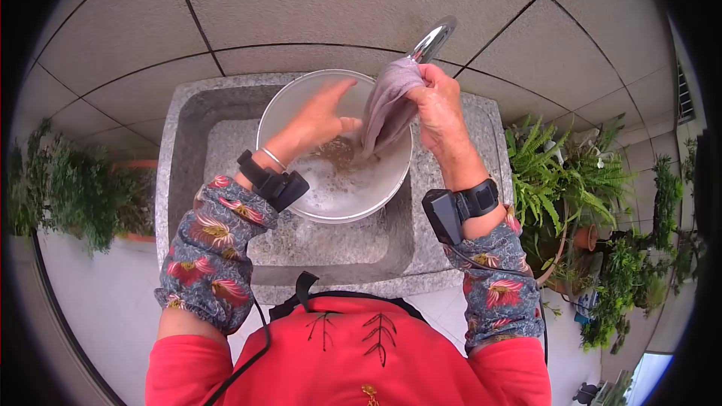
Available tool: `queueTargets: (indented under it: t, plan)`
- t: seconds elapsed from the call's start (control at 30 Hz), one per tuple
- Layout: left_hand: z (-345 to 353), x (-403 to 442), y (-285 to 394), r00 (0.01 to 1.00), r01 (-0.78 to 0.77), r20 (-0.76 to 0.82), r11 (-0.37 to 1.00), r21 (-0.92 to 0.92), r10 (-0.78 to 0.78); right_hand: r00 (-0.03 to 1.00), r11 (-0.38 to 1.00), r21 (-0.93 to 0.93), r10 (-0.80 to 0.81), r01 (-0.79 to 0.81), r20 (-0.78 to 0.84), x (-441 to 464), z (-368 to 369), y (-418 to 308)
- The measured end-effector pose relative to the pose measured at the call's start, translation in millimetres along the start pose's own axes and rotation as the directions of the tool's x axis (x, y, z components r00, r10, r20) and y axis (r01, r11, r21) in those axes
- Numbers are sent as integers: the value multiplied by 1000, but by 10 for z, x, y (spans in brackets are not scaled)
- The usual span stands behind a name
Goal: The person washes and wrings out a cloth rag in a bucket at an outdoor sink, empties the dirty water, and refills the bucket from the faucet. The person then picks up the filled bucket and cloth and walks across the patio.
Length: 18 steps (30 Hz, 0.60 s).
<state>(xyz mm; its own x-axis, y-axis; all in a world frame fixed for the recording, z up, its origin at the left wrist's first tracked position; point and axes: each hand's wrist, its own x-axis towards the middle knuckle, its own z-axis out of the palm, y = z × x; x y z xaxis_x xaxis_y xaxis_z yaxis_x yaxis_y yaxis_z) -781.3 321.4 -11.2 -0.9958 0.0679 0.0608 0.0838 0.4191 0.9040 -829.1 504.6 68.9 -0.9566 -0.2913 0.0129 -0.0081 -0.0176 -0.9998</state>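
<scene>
A wet, greyish-purple cloth (389,105) hangs from my right hand (439,105), pinched between thumb and fingers at its upper right. Its lower end reaches into a round metal basin (393,194) holding brownish, sudsy water (338,158). My left hand (320,116) is over the basin's left part, thumb and fingers apart, holding nothing and just left of the cloth. Behind the cloth rises a chrome faucet (434,37), its lower part hidden.
The basin stands in a grey stone sink (173,143) with a wide rim, against a tiled wall (323,0). Ferns (556,173) and potted plants (632,286) are on the right, more greenery (75,180) on the left. Dark cables run along both arms.
</scene>
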Motion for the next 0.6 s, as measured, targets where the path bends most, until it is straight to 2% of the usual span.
queueTargets:
  t: [0.07, 0.17, 0.2, 0.27, 0.37, 0.4, 0.47, 0.53, 0.57, 0.6]
  plan:
    - [98, 87, 80, 967, -251, -31, 964, 90, 254, 998, 998, 47, -35, 32, 49, -22, -37, -57]
    - [271, 185, 202, 939, -344, -106, 907, -245, 327, 989, 996, 60, -76, 69, 126, -54, -114, -82]
    - [259, 206, 223, 959, -282, -65, 935, -213, 275, 985, 995, 58, -90, 83, 149, -56, -147, -82]
    - [221, 267, 271, 987, -160, 10, 977, -143, 163, 987, 993, -100, -50, 66, 155, -28, -246, -27]
    - [185, 322, 184, 972, -182, -149, 983, 22, 183, 983, 968, -241, -21, 65, 182, -16, -387, 60]
    - [190, 329, 164, 972, -169, -164, 986, 18, 169, 980, 960, -270, -17, 71, 198, -14, -407, 82]
    - [193, 330, 227, 971, -146, -190, 989, 6, 144, 937, 875, -403, -141, 269, 318, -31, -392, 122]
    - [219, 341, 278, 969, -165, -203, 981, -105, 141, 847, 703, -502, -290, 504, 445, 17, -353, 204]
    - [242, 334, 289, 968, -172, -208, 972, -161, 137, 861, 711, -516, -261, 478, 438, 16, -353, 250]
    - [269, 334, 279, 967, -172, -215, 975, -143, 139, 872, 718, -529, -232, 452, 430, 12, -330, 292]
